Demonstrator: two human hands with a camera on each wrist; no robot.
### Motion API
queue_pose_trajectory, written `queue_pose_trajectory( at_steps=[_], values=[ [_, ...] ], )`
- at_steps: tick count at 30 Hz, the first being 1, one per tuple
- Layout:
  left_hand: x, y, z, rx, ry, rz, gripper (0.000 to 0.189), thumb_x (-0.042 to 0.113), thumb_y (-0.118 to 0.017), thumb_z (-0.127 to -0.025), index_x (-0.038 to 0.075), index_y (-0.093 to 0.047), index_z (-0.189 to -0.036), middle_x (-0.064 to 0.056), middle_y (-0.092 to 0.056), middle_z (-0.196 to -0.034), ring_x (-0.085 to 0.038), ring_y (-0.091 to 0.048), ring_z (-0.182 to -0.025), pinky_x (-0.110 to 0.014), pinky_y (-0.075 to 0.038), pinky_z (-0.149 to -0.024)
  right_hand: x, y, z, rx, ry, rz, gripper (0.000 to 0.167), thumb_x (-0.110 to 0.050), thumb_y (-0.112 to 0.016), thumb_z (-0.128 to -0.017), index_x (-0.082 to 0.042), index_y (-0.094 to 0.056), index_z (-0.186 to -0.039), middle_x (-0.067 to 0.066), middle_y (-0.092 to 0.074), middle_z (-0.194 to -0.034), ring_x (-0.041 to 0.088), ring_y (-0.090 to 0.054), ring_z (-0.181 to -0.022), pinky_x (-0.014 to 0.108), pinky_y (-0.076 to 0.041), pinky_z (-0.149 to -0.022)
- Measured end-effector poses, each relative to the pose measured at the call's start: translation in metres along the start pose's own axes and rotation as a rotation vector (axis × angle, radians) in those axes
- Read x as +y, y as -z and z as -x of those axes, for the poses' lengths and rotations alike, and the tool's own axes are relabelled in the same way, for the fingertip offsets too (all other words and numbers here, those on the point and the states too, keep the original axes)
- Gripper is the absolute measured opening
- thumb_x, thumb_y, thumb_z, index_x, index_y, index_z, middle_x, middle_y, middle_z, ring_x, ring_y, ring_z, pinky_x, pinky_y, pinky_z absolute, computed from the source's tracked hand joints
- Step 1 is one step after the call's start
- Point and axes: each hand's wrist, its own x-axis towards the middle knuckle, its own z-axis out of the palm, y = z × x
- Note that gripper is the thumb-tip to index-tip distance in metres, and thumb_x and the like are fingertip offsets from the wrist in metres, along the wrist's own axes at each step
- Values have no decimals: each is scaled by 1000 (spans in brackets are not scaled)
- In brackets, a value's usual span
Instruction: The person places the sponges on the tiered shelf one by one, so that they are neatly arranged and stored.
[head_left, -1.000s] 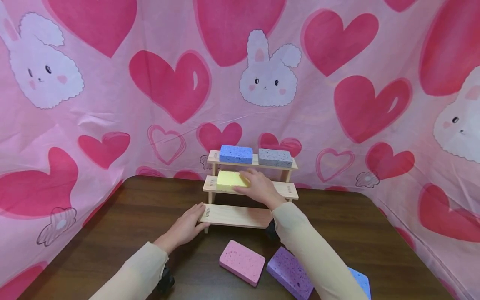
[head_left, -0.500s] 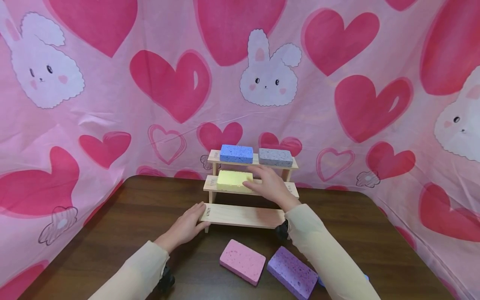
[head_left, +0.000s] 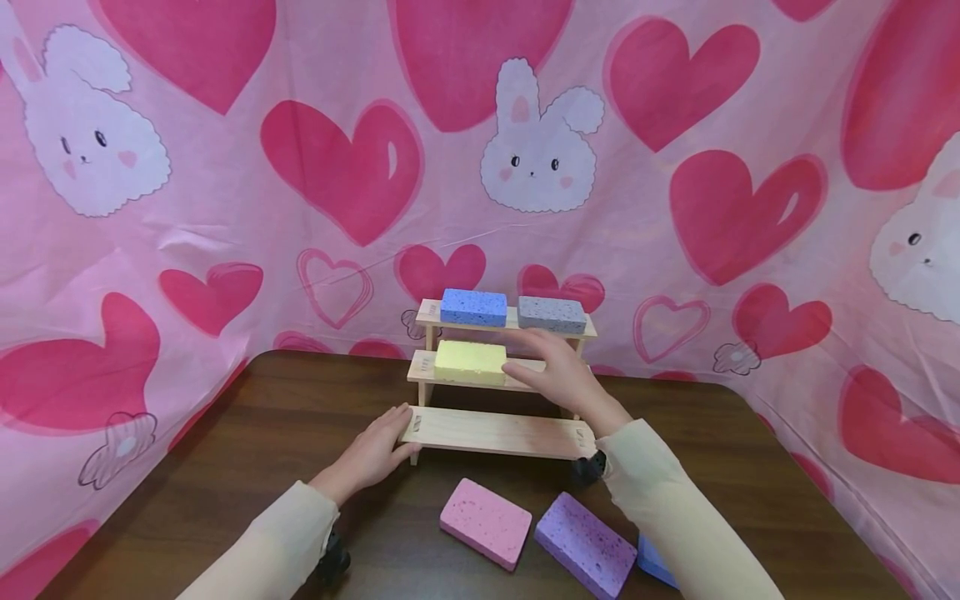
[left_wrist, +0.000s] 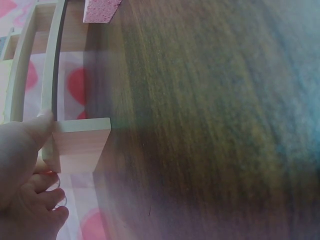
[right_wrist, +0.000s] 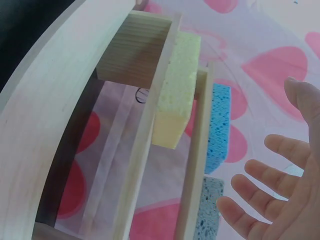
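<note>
A three-step wooden shelf [head_left: 487,431] stands on the table. My left hand [head_left: 367,457] holds the left end of its lowest step; in the left wrist view the thumb [left_wrist: 39,129] lies at the step's front edge, the other fingers beyond the end. On the middle step sits a yellow sponge [head_left: 470,363], at the left. Just right of it hovers my right hand [head_left: 564,375], fingers spread and nothing in them. The right wrist view shows that hand [right_wrist: 285,185] apart from the sponges. A blue sponge [head_left: 473,307] and a grey sponge [head_left: 552,314] sit on the top step.
In front of the shelf, a pink sponge [head_left: 486,525] and a purple sponge [head_left: 585,546] lie on the dark wooden table [head_left: 300,417]. Another blue sponge [head_left: 654,563] is partly covered by the right sleeve. A pink cloth [head_left: 450,225] with hearts and rabbits hangs behind.
My right hand has let go of the yellow sponge and drawn back to the right, leaving it on the middle step. The left hand has stayed in place.
</note>
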Motion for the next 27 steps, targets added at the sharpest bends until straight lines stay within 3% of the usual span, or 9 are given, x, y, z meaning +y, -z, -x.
queue_pose_trajectory(
  at_steps=[12, 19, 27],
  values=[
    [-1, -1, -1, 5, 0, -4, 64, 23, -67, -85, -3, -39, -137, -20, -34, -142, -37, -27, -131, -52, -26, -102, 2, 18, 21, 42, 55, 7, 62, -49, -63, -82, -21, -48, -135, 4, -48, -133, 26, -40, -123, 54, -35, -96],
    [-1, -1, -1, 2, 9, -1, 64, 22, -66, -85, -3, -39, -137, -20, -33, -143, -37, -26, -131, -53, -26, -102, 3, 29, 33, 87, 100, -17, 57, -43, -65, -83, -22, -50, -133, 1, -50, -130, 21, -43, -120, 49, -37, -95],
    [-1, -1, -2, -2, 18, 3, 64, 23, -66, -85, -2, -38, -138, -19, -32, -143, -36, -26, -132, -52, -26, -103, 7, 39, 50, 127, 112, -23, 59, -33, -70, -82, -10, -50, -133, 10, -49, -132, 27, -41, -122, 52, -39, -92]
  ],
)
